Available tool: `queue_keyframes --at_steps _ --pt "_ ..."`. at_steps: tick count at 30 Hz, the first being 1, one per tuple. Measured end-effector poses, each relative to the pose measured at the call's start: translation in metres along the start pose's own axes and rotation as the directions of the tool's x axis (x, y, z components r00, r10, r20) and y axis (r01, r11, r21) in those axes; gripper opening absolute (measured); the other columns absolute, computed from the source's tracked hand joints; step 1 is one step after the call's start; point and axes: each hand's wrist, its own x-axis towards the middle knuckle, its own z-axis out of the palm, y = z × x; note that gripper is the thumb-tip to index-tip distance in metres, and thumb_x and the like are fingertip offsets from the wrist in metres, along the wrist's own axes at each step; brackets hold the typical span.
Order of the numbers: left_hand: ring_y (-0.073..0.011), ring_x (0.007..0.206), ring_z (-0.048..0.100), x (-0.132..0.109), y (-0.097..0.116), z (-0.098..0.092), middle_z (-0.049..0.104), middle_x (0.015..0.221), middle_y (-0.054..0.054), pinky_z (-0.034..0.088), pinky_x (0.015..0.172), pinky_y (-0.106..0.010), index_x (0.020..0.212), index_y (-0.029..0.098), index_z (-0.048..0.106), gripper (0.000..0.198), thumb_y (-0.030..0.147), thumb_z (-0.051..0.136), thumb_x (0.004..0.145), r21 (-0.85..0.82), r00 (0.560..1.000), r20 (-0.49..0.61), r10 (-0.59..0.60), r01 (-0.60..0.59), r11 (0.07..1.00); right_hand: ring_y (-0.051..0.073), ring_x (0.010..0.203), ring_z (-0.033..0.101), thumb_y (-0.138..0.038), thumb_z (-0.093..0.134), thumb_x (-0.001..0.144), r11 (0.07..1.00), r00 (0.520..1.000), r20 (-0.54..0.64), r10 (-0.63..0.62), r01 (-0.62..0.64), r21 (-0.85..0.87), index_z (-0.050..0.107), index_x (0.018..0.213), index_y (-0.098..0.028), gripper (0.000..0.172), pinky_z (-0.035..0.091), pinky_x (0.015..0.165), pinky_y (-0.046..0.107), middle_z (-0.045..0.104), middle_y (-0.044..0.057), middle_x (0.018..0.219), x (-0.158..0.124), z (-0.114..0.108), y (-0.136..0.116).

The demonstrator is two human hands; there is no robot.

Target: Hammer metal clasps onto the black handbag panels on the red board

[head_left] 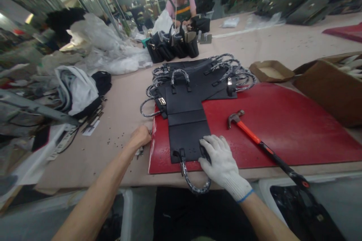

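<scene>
A flat black bag panel (185, 120) with a wrapped handle (195, 184) lies on a red mat (283, 128) in front of me. My right hand (219, 158), in a white knit glove, presses flat on the panel's near right corner beside the handle, fingers spread. My bare left hand (140, 136) rests on the table just left of the mat, fingers curled over small metal pieces (140, 152) that I cannot make out. Behind the panel lies a stack of more black panels with handles (203, 73).
A hammer (260, 143) with an orange and black shaft lies on the mat at the right. Cardboard boxes (328, 86) stand at the right. Finished black bags (172, 45) stand further back, where another person (182, 2) works. Cloth and plastic (85, 60) pile up on the left.
</scene>
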Motion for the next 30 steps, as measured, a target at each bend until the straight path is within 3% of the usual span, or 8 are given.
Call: queue_keyframes --at_steps 5,7,9,11,15,19,23,30 --pt "-0.0256 0.078 0.073 -0.021 -0.012 -0.011 0.071 0.069 -0.007 0.052 0.067 -0.028 0.065 0.019 0.059 0.021 0.03 0.057 0.083 -0.062 0.994 -0.113 0.003 -0.01 0.998 0.036 0.134 0.046 -0.025 0.063 0.082 1.0 1.0 -0.009 0.012 -0.011 0.028 0.064 0.133 -0.017 0.052 0.022 0.124 0.061 0.058 0.013 0.139 -0.001 -0.001 -0.002" --pt "-0.0233 0.077 0.073 -0.035 -0.014 -0.016 0.072 0.072 -0.006 0.055 0.068 -0.028 0.072 0.019 0.058 0.025 0.038 0.052 0.086 -0.285 0.979 -0.202 -0.012 -0.047 0.957 0.035 0.134 0.046 -0.024 0.064 0.081 0.999 1.0 -0.012 0.013 -0.012 0.039 0.064 0.133 -0.017 0.052 0.021 0.125 0.06 0.058 0.012 0.139 -0.002 -0.001 -0.002" --pt "-0.0214 0.072 0.073 -0.053 -0.006 -0.015 0.073 0.074 -0.005 0.059 0.068 -0.028 0.081 0.018 0.057 0.03 0.049 0.058 0.083 -0.655 0.968 -0.248 -0.037 -0.139 0.743 0.035 0.135 0.045 -0.024 0.063 0.081 0.999 1.0 -0.018 0.018 -0.017 0.038 0.064 0.133 -0.017 0.052 0.02 0.126 0.059 0.058 0.012 0.14 -0.003 -0.001 -0.002" --pt "-0.0205 0.067 0.073 -0.072 0.016 -0.006 0.074 0.076 -0.004 0.061 0.066 -0.03 0.091 0.018 0.057 0.04 0.052 0.07 0.075 -0.887 0.974 -0.229 0.002 -0.209 0.413 0.035 0.135 0.045 -0.024 0.063 0.082 0.999 1.0 -0.021 0.022 -0.022 0.033 0.064 0.133 -0.018 0.051 0.019 0.126 0.059 0.058 0.012 0.14 -0.003 -0.001 -0.002" --pt "-0.02 0.069 0.075 -0.099 0.08 0.026 0.075 0.081 -0.004 0.064 0.068 -0.031 0.102 0.018 0.055 0.045 0.048 0.078 0.077 -0.949 0.946 -0.233 0.227 -0.272 0.161 0.036 0.135 0.045 -0.026 0.063 0.083 1.0 1.0 -0.008 0.015 -0.015 0.023 0.064 0.133 -0.017 0.051 0.021 0.125 0.06 0.058 0.012 0.14 -0.002 0.0 -0.002" --pt "-0.0184 0.081 0.075 -0.102 0.115 0.053 0.074 0.087 -0.005 0.062 0.077 -0.029 0.096 0.019 0.058 0.024 0.039 0.068 0.089 -0.892 0.896 -0.338 0.289 -0.403 0.204 0.036 0.136 0.044 -0.025 0.064 0.083 1.0 1.0 0.001 0.015 -0.015 0.021 0.064 0.133 -0.016 0.05 0.02 0.126 0.059 0.058 0.013 0.14 -0.002 -0.001 -0.002" --pt "-0.0171 0.083 0.074 -0.1 0.114 0.067 0.074 0.089 -0.005 0.06 0.079 -0.028 0.093 0.02 0.06 0.011 0.031 0.058 0.095 -0.822 0.861 -0.381 0.336 -0.482 0.303 0.036 0.136 0.044 -0.024 0.065 0.083 1.0 1.0 -0.001 0.021 -0.021 0.021 0.064 0.133 -0.016 0.051 0.021 0.126 0.059 0.058 0.013 0.14 -0.002 -0.001 -0.003" --pt "-0.0178 0.084 0.073 -0.102 0.111 0.073 0.073 0.089 -0.004 0.059 0.08 -0.029 0.093 0.021 0.059 0.007 0.027 0.056 0.095 -0.798 0.854 -0.406 0.325 -0.505 0.328 0.036 0.135 0.045 -0.025 0.066 0.084 0.999 1.0 -0.002 0.026 -0.026 0.031 0.064 0.134 -0.016 0.051 0.02 0.126 0.06 0.057 0.013 0.14 -0.003 -0.001 -0.002"
